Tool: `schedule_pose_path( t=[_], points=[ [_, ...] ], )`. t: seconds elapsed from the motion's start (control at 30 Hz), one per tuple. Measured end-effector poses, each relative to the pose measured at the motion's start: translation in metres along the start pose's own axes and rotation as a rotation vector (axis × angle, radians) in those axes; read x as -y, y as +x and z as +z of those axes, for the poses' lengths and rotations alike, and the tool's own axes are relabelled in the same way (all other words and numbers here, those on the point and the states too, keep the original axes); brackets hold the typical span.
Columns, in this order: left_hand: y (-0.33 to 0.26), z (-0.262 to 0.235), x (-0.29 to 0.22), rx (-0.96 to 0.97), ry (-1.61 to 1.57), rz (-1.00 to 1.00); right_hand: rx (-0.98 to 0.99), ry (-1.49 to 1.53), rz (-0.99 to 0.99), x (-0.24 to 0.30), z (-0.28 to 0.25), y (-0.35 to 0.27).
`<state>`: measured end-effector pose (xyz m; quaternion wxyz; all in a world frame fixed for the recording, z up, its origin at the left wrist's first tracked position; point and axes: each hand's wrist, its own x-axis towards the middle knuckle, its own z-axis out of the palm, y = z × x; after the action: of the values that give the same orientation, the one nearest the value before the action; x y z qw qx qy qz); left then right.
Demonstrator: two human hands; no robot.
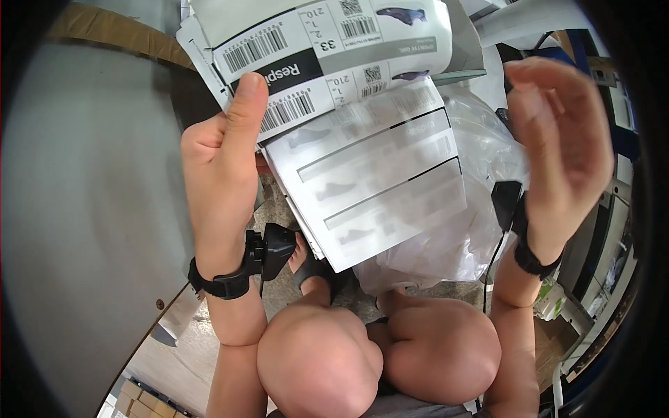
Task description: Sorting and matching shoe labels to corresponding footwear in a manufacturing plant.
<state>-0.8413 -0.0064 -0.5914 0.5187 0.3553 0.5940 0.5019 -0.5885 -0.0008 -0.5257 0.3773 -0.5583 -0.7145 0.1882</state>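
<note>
My left hand (226, 164) is closed on the left edge of a stack of printed label sheets (401, 52), its thumb lying on top. The sheets are white, with barcodes, small shoe pictures and dark bands. Their lower part (390, 188) folds down toward my knees and shows its print faintly. To the right of the stack, my right hand (561, 132) is raised and blurred. Its fingers are loosely curled, with the thumb apart and nothing visible between them. The hand does not touch the sheets.
A crumpled clear plastic bag (481, 153) sits under and right of the sheets. On the left stands a large grey panel (97, 174), with brown tape (125, 31) along its top. My knees (320, 359) are below, and cardboard boxes (143, 400) show at lower left.
</note>
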Motion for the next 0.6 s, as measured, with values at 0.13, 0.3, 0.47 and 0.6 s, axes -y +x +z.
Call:
schedule_pose_path(
  t=[0.13,0.3,0.47,0.6],
  points=[
    [0.001,0.004,-0.002,-0.05,-0.021,-0.013,0.453,-0.157,-0.43,-0.024,0.003,-0.009],
    [0.002,0.005,0.0,-0.036,-0.088,0.008,0.479,-0.128,-0.405,-0.042,0.005,-0.041],
    [0.002,-0.001,0.001,-0.042,-0.074,0.025,0.52,-0.054,-0.417,-0.042,0.007,-0.04],
    [0.001,-0.006,0.002,0.019,-0.019,0.06,0.671,-0.024,-0.357,-0.027,-0.025,-0.016]
  ],
)
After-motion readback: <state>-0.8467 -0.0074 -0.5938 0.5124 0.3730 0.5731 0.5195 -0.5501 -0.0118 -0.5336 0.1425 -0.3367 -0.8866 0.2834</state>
